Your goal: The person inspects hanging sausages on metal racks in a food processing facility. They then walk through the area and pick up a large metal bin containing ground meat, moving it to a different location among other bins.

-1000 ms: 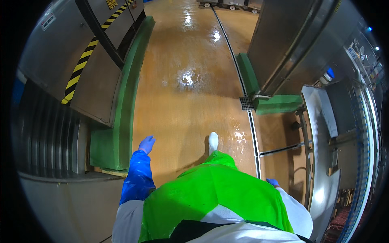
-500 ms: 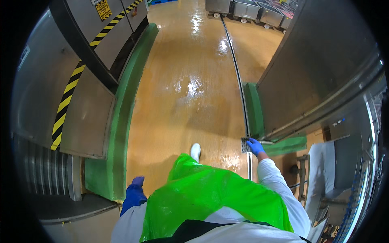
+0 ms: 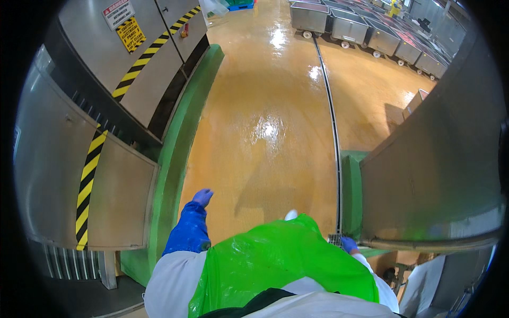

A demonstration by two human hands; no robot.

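Blue-gloved left hand swung forward, empty, fingers loosely apart; right hand dropped back beside green apron, grip unclear.

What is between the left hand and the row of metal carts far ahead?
In the head view, only bare, wet-looking orange floor lies between the left hand and the carts.

Floor running straight ahead, drain channel set into it right of centre. Machine cabinets lining the left, curb at their foot. Metal wall close on the right, another curb below it. Row of wheeled bins far ahead. Left hand out over the floor beside the left curb; right hand low by the right curb.
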